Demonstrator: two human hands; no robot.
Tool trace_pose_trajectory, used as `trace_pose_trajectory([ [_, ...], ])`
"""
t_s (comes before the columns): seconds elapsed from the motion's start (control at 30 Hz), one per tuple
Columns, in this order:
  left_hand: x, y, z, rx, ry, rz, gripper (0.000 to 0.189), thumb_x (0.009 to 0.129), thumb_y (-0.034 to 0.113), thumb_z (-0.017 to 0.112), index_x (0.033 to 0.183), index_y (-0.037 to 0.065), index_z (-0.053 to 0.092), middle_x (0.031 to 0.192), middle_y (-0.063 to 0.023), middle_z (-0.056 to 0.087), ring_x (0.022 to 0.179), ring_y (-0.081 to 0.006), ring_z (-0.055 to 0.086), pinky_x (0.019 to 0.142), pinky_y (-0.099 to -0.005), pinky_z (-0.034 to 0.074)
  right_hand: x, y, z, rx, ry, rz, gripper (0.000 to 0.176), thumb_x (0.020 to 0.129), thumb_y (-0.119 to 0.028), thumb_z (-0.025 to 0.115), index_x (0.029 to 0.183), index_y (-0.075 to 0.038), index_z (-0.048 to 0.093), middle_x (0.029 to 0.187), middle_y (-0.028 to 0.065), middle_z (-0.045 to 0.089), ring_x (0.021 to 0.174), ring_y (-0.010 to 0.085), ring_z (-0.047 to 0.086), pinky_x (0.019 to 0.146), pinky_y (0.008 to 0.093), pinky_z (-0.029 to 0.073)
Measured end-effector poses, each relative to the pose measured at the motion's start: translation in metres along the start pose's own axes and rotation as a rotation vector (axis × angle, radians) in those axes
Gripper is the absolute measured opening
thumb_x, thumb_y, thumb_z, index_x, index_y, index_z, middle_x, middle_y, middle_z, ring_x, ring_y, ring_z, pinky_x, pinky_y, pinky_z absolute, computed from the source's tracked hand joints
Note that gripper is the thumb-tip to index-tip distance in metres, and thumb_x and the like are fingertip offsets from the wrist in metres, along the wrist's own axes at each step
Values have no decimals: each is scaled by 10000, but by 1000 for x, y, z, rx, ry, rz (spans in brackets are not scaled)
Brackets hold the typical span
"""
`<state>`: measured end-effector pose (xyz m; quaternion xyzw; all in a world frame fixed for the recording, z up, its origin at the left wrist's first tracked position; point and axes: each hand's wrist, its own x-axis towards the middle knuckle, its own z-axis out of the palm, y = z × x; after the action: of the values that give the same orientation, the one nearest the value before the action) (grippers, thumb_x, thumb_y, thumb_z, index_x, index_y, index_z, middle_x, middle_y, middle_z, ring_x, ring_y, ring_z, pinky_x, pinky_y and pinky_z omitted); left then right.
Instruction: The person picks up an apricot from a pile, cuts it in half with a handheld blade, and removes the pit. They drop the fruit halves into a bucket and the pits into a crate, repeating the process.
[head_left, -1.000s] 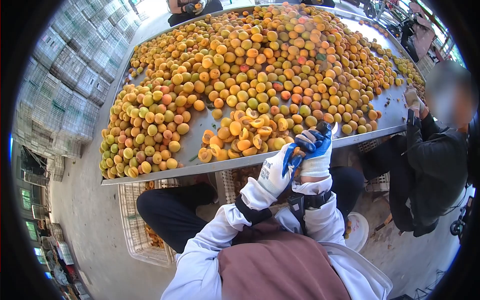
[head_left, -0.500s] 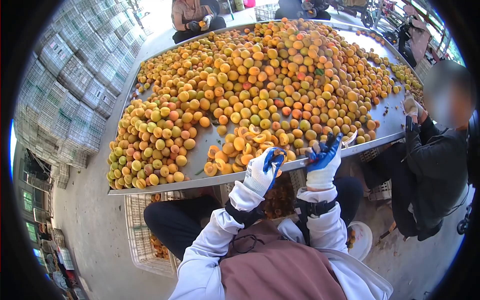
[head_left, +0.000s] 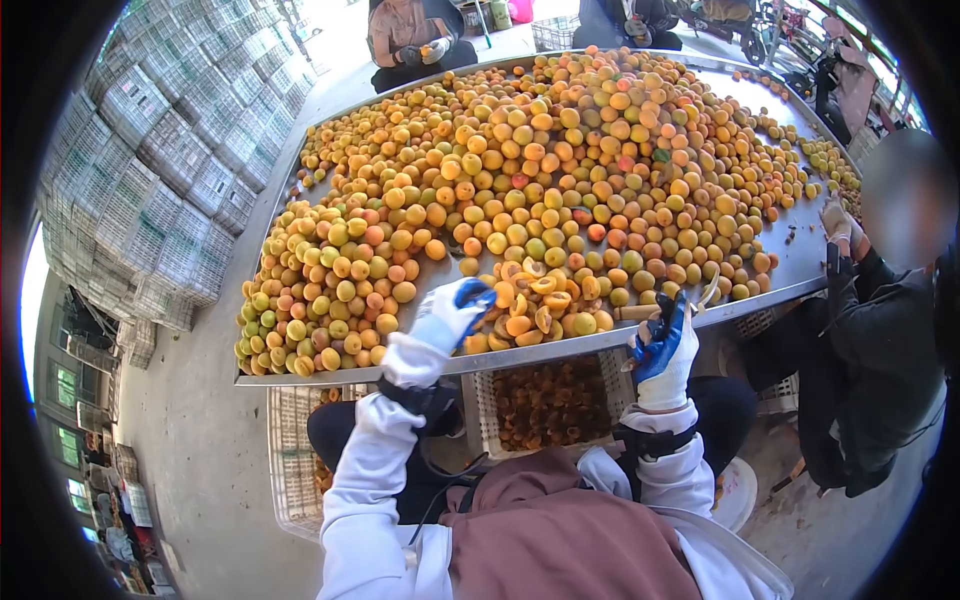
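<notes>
My left hand [head_left: 452, 312], in a white glove with blue coating, is over the table's near edge at the left of a heap of halved apricots [head_left: 540, 300]. Its fingers are curled; whatever they hold is hidden. To the right, my right hand [head_left: 665, 352] is raised at the table's rim, gloved alike, fingers bent round a small knife that is mostly hidden. Beside it on the rim lie a wooden handle [head_left: 635, 313] and a pale curved piece [head_left: 709, 292]. Whole apricots [head_left: 560, 150] cover much of the metal table [head_left: 420, 366].
Under the table edge stands a crate [head_left: 484, 415] holding dark brown pieces, with another white crate [head_left: 290, 470] at its left. A co-worker [head_left: 880, 330] sits at the right; others sit across the table. Stacked crates [head_left: 150, 170] line the left side. A white bucket [head_left: 738, 495] stands near my right.
My left hand has moved left, away from my right hand, and the apricot piece in it no longer shows. My right hand has turned slightly. The view has shifted, uncovering the crate below.
</notes>
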<state>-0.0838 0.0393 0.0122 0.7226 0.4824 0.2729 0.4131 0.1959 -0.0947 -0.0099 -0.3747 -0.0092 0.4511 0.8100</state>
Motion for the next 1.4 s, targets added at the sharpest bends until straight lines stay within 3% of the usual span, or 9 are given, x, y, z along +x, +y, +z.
trace_pose_trajectory([
  [0.2,-100,-28,-147,206,348,-177,253,904,103,698,1131,-8,685,1011,-78,732,873,-151,691,808,-283,538,-11,-20,-3,-9,-29,-34,364,1063,-386,527,1066,-40,639,643,-18,477,453,95,439,388,275,335],
  [0.23,-123,-42,-182,583,353,-61,243,893,63,677,1122,-20,682,1000,-102,729,880,-161,702,794,-294,537,-10,-21,-9,9,-84,-31,336,1066,-367,524,1067,-48,630,672,6,525,457,105,465,375,281,365],
  [0.33,-193,-84,-259,1110,213,-668,351,860,323,729,1142,115,708,1080,-153,718,982,-334,690,884,-442,530,-18,-27,-6,12,-107,-51,324,1068,-356,521,1066,-46,614,690,25,548,462,113,485,373,281,390],
  [0.43,-194,-49,-236,1336,134,-737,534,806,410,773,1279,190,654,1308,-158,595,1184,-355,582,1006,-501,448,-22,-29,-3,-2,-108,-38,332,1068,-345,519,1059,-23,599,701,44,566,441,125,488,364,286,415],
  [0.57,-87,24,-142,1094,89,74,481,833,308,759,1258,107,655,1223,-148,640,1141,-360,585,1019,-464,429,-26,-28,5,-56,-117,-9,357,1067,-326,520,1056,21,601,677,58,558,426,136,491,359,290,426],
  [0.8,142,59,64,774,-230,774,335,839,245,757,1136,100,705,1126,-129,667,1119,-354,586,1023,-443,434,-31,-34,3,-255,-124,12,362,1078,-312,489,1018,30,590,609,49,516,409,139,474,374,284,402],
  [0.97,216,50,150,1336,-278,610,365,911,349,673,1189,118,624,1144,-103,647,1115,-313,608,1034,-520,393,-33,-56,-4,-297,-112,77,294,1054,-251,534,1038,31,615,667,44,552,462,117,506,408,265,421],
  [1.2,235,62,182,1615,-204,492,334,829,236,710,1132,114,639,1093,-82,686,1066,-244,653,930,-408,435,-29,-63,-14,-287,-90,51,282,1051,-235,538,1064,33,625,680,31,554,489,100,514,419,251,429],
  [1.4,246,50,150,826,-33,302,468,763,268,835,1128,56,632,1091,-121,712,1021,-276,698,878,-397,542,-30,-60,-21,-393,-101,-41,339,1061,-294,537,1028,32,626,646,30,548,462,104,514,417,254,434],
])
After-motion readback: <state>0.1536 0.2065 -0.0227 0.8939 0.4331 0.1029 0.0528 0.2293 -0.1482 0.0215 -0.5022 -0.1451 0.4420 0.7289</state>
